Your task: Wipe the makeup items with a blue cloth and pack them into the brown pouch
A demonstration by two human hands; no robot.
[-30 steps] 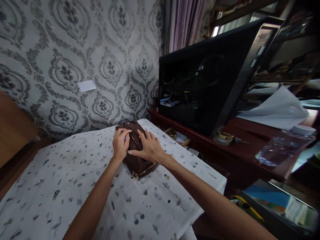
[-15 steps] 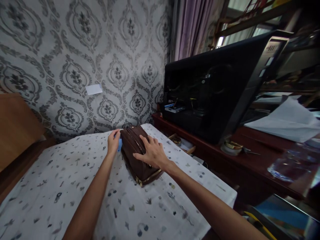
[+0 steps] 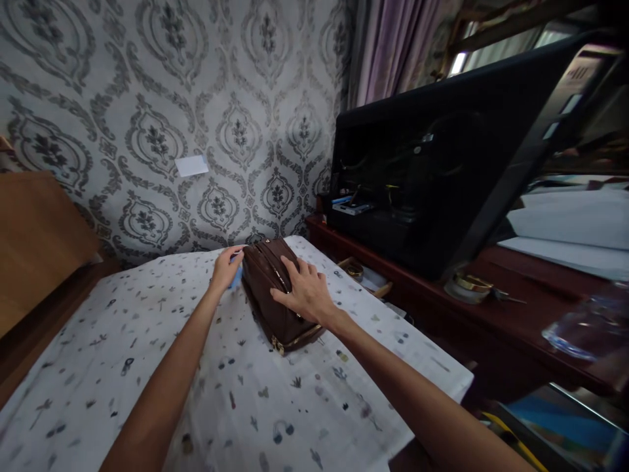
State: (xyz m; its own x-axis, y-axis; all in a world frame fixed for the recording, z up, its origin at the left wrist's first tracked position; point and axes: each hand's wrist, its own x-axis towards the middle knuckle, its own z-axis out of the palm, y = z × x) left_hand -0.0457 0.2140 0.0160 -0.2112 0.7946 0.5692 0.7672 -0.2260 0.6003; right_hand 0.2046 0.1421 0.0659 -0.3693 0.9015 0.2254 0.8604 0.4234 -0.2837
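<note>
A brown zipped bag (image 3: 275, 298) with gold trim lies on a table under a white patterned cloth (image 3: 147, 367). My right hand (image 3: 305, 294) rests flat on top of the bag, fingers spread. My left hand (image 3: 227, 267) is closed on a small blue cloth (image 3: 236, 278) and presses it against the bag's far left side.
A dark wooden desk (image 3: 491, 314) stands to the right with a black open computer case (image 3: 442, 164), a round gold-rimmed tin (image 3: 464, 285), papers (image 3: 574, 226) and a clear plastic jar (image 3: 584, 328). A patterned wall is behind; a wooden board (image 3: 34, 242) is at left.
My left hand slid off the top of the bag to its left side, the blue cloth now showing. My right hand stayed on top. The view shifted slightly.
</note>
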